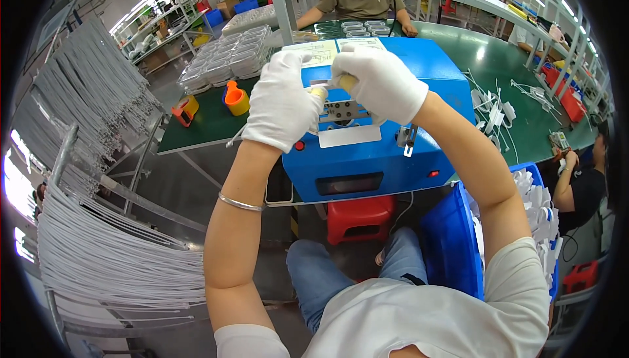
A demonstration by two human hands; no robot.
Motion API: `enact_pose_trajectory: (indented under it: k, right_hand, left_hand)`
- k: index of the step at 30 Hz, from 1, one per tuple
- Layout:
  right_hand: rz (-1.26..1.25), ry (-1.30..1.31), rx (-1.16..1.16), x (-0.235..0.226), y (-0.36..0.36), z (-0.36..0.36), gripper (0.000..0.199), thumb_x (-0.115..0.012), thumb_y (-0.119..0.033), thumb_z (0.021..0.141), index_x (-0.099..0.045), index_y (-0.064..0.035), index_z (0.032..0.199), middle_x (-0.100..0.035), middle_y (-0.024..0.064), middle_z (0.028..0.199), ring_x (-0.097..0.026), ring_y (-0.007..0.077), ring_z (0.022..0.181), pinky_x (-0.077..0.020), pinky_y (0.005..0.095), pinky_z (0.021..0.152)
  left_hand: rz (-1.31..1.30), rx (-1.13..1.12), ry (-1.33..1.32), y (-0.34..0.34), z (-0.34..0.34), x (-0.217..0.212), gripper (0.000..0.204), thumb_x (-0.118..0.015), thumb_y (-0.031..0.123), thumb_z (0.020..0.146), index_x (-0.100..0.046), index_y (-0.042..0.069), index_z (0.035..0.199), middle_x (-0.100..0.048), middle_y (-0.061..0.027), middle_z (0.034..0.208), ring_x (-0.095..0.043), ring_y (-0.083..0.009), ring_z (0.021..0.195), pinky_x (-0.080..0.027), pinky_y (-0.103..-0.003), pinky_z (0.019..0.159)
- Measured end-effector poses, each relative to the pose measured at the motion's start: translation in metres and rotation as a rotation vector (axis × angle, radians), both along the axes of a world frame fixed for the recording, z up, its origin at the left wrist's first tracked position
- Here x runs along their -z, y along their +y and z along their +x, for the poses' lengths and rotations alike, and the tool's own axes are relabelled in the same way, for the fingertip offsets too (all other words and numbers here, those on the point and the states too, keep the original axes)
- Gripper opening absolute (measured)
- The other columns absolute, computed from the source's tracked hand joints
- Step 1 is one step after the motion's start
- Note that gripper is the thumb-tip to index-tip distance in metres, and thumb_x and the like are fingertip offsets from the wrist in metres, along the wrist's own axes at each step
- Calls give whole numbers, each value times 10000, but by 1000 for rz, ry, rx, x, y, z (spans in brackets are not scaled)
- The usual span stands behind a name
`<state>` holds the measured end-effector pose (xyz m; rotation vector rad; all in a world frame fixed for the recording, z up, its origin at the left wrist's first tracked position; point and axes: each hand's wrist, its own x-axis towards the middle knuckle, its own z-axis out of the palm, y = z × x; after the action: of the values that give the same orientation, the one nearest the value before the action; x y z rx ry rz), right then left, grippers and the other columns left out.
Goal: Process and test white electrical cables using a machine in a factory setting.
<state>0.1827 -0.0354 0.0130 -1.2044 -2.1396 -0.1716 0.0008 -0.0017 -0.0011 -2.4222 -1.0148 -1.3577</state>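
Both my hands wear white gloves and are raised over a blue bench machine. My left hand is closed at the left of the machine's metal fixture, thumb and fingers pinched together. A thin white cable sticks out beside its wrist and seems to run through the hand. My right hand is curled just above and right of the fixture, its yellowish fingertips close to the left hand's. What the right fingers pinch is hidden. A white plate sits below the fixture.
White cables hang on a rack at left. Orange-yellow tape dispensers and clear trays stand on the green table. A blue bin of white parts is at my right, a red stool beneath. Another person sits opposite.
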Motion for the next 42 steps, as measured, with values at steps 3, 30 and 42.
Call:
enact_pose_trajectory:
  k: [3,30,42]
  right_hand:
    - [165,-156,-13,-1,-3,3,65,-629,-68,811,-607,-39,865,-580,92,745,-605,210,715,-490,325,649]
    - [-420,828,-127,-19,-37,99,199,-651,-138,818,-657,-33,987,-646,67,966,-651,146,769,-535,246,701]
    - [-988,-288,1170,145,-215,318,308,-604,-289,748,-669,-66,950,-658,170,922,-642,347,876,-502,428,808]
  left_hand:
    - [-377,141,18,7,-1,-1,242,-685,93,774,-604,31,994,-646,-132,949,-644,-237,859,-503,-328,783]
    - [-461,394,-604,-32,-29,-4,427,-398,295,994,-532,-37,1225,-584,-126,1119,-560,-198,1015,-442,-335,886]
    - [-619,6,-541,-30,-118,50,441,-411,294,1002,-456,1,1328,-522,-168,1251,-531,-237,1137,-432,-352,981]
